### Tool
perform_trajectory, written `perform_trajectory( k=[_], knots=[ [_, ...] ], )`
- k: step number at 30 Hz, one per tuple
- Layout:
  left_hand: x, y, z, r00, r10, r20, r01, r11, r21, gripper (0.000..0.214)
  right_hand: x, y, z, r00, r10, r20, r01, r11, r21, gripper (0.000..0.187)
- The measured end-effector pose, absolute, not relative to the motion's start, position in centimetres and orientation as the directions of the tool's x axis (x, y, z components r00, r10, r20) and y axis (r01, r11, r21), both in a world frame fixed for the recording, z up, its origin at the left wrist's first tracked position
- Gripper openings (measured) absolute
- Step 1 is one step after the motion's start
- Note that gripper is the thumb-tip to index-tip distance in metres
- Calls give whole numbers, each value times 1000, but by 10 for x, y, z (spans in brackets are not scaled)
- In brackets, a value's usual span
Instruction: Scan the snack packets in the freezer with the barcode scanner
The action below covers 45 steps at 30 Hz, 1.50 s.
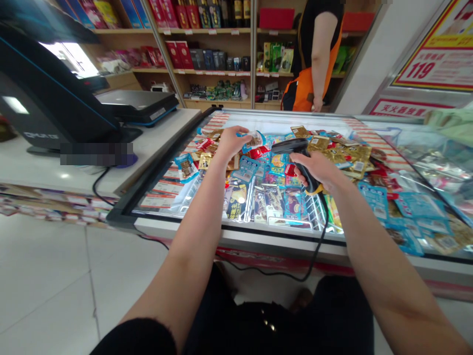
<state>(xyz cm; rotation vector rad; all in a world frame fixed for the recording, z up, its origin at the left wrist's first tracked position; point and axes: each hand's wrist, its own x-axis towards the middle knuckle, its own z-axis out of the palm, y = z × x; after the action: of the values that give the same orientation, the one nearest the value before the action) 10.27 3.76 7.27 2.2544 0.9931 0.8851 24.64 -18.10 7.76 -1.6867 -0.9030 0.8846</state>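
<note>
My left hand (233,143) pinches a small blue-and-clear snack packet (254,141) above the glass top of a chest freezer (177,212). In my right hand (314,170) is a black barcode scanner (291,146), its head pointing left towards the packet. A black cable (320,241) runs down from the scanner's handle and along the freezer's front. Around the left hand lie several small packets, among them a blue one (185,167) and a gold one (207,160). A pile of gold packets (356,160) lies beyond my right hand.
More blue packets (406,212) lie at the right on the glass. To the left, a counter (162,133) carries a black scale (140,106) with a screen. Behind the freezer, a person in an orange apron (301,91) stands before stocked shelves (207,30).
</note>
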Motion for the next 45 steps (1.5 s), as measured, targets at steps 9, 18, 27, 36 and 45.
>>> perform_trajectory(
  k=[9,18,27,36,45],
  knots=[
    [54,69,72,198,930,309,768,-343,542,49,259,-181,76,528,838,-134,110,-225,-968,27],
    [91,34,66,331,830,448,755,-518,402,47,276,-190,77,553,820,-147,91,-234,-968,29],
    [202,-22,41,798,516,311,438,-852,289,34,286,-203,76,614,782,-108,67,-188,-980,24],
    [203,-39,30,937,339,85,303,-908,290,37,285,-203,74,621,776,-107,69,-190,-979,27],
    [165,-33,36,977,211,0,201,-931,304,49,282,-200,70,584,808,-75,114,-174,-978,30]
  ],
)
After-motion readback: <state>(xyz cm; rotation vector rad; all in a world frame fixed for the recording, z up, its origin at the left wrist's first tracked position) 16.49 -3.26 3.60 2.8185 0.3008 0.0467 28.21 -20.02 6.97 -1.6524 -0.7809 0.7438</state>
